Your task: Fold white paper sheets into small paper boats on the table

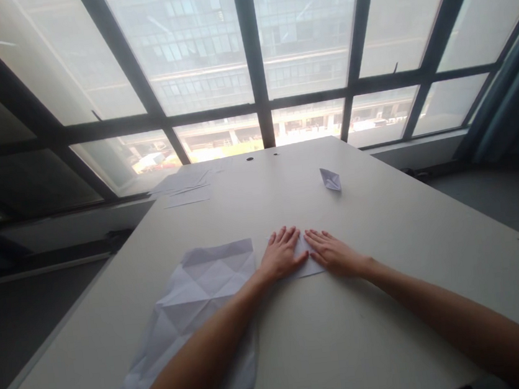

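My left hand (281, 254) and my right hand (332, 252) lie flat side by side near the middle of the white table (385, 230), fingers stretched out. Both press on a small folded piece of white paper (308, 262), which shows only between and below the hands. A large creased sheet of white paper (192, 308) lies just left of my left hand, partly under my left forearm. A small folded paper boat (331, 179) stands farther back on the table, apart from both hands.
Several loose white sheets (188, 187) lie at the table's far left corner. Two small round holes (250, 158) sit near the far edge. Large windows (249, 64) rise behind the table. A blue curtain (511, 97) hangs at right.
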